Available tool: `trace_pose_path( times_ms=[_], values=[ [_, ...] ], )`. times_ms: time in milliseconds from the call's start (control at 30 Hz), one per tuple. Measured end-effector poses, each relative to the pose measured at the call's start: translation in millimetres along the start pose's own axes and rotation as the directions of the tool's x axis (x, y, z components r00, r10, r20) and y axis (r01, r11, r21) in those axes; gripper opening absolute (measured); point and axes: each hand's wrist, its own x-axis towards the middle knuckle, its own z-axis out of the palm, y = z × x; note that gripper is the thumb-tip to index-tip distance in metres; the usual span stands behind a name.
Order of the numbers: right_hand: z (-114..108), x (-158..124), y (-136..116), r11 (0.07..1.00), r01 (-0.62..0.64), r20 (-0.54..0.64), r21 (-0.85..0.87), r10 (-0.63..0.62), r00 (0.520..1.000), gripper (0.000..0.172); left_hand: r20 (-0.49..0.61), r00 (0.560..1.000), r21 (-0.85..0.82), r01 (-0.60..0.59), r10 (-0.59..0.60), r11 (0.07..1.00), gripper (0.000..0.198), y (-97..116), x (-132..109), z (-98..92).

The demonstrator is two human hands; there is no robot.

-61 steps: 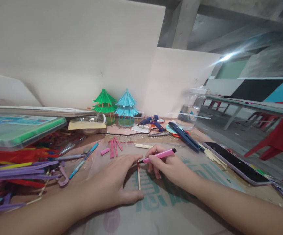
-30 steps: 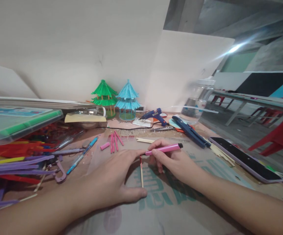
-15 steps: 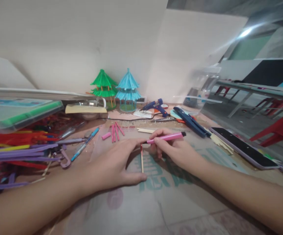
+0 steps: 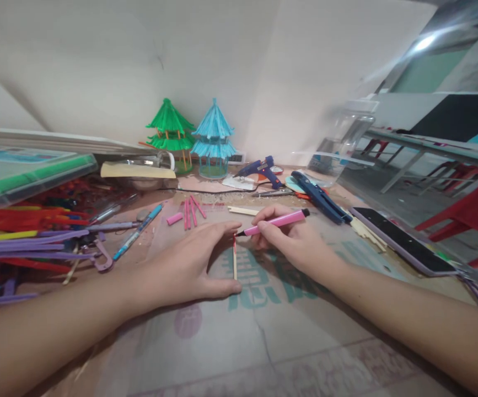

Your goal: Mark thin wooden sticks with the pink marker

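Both hands work low over the sheet on the counter in the head view. With thumb and forefinger set wide apart, the left hand holds the stick lengthwise, thumb at its near end, forefinger at its far end. The right hand pinches the pink marker, uncapped, its dark tip at the far end of the stick; whether it touches is too fine to tell.

Colour shows on only the far part of that stick; the near part is bare wood, so this one looks well short of finished. Four pink sticks lie near the sheet's far left corner and seem done, the marker's cap just beside them. Plain sticks lie near the sheet's far edge, partly behind the right hand, and show no colour. More pale sticks lie towards the counter's right edge, beside the phone; whether they are also to be coloured cannot be told. Along the counter's far edge stand the green model and the blue model, near the glue gun.
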Motion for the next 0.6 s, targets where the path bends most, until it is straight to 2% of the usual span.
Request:
trace_pose_path(
  times_ms=[300, 600],
  values=[
    [0.8, 2.0, 4.5, 0.997, 0.039, 0.028, -0.063, -0.038, 0.999, 0.015, -0.019, 0.999, -0.027, -0.033, 0.032, 0.999, 0.075, 0.0, -1.9, 0.4],
    [0.5, 2.5, 4.7, 0.994, 0.024, 0.03, -0.105, -0.021, 0.999, 0.015, -0.016, 1.0, -0.042, -0.023, 0.023, 0.999, 0.077, 0.0, -1.4, -0.2]
  ],
)
